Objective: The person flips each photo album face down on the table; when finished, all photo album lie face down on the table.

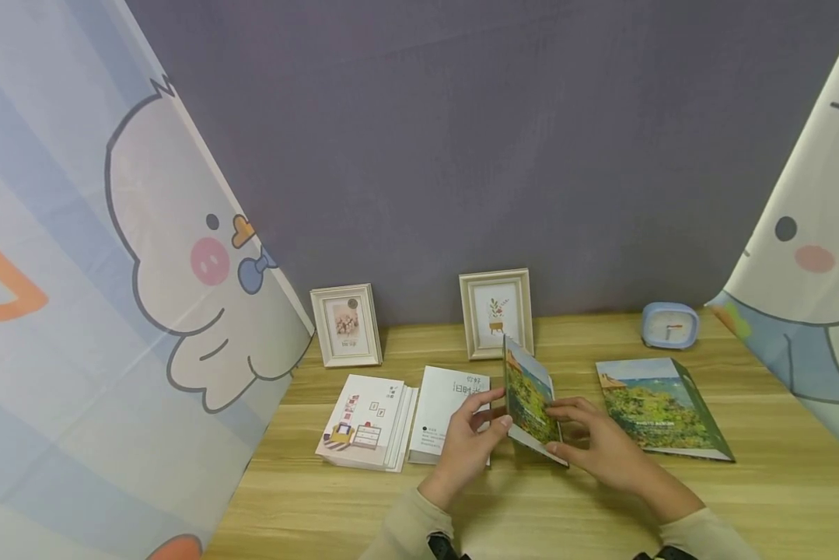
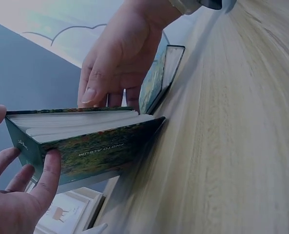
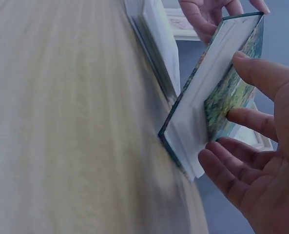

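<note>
A photo album (image 1: 529, 393) with a printed landscape cover stands tilted above the table between both hands. My left hand (image 1: 470, 439) grips it by the green spine, its thumb (image 2: 50, 168) on one cover. From the other side my right hand (image 1: 597, 443) holds the album near its fore-edge, fingertips (image 3: 229, 116) against the printed cover. The covers are slightly spread, and white pages (image 2: 76, 122) show between them. Right of my right hand lies a similar album (image 1: 653, 404). Next to my left hand is a white book (image 1: 447, 404), partly hidden by that hand.
Several white books (image 1: 363, 424) are at the left. Two framed pictures stand at the back, a left frame (image 1: 345, 325) and a middle frame (image 1: 496, 311). A blue clock (image 1: 669, 325) sits at the back right. Behind the wooden table (image 1: 545, 513) hangs a grey backdrop (image 1: 461, 155).
</note>
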`<state>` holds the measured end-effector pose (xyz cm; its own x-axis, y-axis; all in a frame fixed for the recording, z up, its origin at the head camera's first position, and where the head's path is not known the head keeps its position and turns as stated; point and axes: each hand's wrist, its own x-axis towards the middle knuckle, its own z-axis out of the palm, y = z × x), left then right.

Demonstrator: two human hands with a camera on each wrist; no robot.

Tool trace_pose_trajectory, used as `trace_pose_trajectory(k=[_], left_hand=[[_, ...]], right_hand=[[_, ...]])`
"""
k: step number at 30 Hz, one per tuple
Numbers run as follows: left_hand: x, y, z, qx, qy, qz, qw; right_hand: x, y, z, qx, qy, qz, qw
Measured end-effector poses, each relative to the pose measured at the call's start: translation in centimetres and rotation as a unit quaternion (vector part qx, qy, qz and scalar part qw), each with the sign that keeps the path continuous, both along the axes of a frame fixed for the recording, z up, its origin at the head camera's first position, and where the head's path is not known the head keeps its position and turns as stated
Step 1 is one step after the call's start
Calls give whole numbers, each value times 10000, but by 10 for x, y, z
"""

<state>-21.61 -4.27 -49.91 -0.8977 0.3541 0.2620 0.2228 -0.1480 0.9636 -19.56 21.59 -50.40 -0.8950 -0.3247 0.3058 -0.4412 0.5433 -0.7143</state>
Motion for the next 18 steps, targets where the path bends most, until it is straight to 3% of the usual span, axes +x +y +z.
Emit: trace_pose_trajectory(k=[9, 18], left_hand=[[1, -1, 4, -63, 110, -135, 9998], [-2, 4, 11, 51, -69, -88, 9999]], right_hand=[[-4, -1, 12, 14, -267, 158, 9995], [-4, -8, 27, 67, -601, 101, 9981]])
